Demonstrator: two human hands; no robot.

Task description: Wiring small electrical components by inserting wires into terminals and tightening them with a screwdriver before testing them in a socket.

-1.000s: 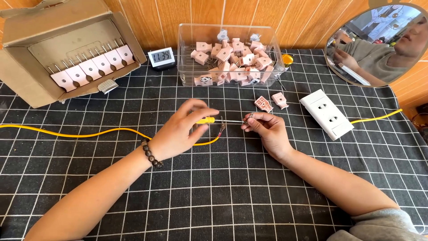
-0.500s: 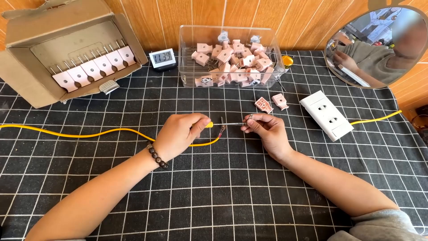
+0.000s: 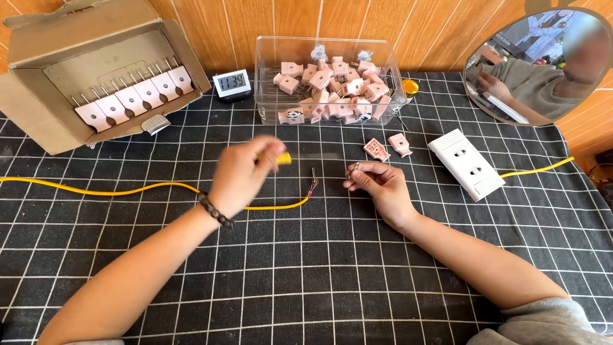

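Meanwhile, the left hand (image 3: pixel 246 172) hovers blurred above the checked cloth (image 3: pixel 306 281), fingers pinched on a small yellow tool (image 3: pixel 282 158). To its right, the right hand (image 3: pixel 377 185) rests curled, fingertips pinching a small metal piece (image 3: pixel 355 167). Between them lies the yellow cable (image 3: pixel 128 190) with its bared end (image 3: pixel 313 182).
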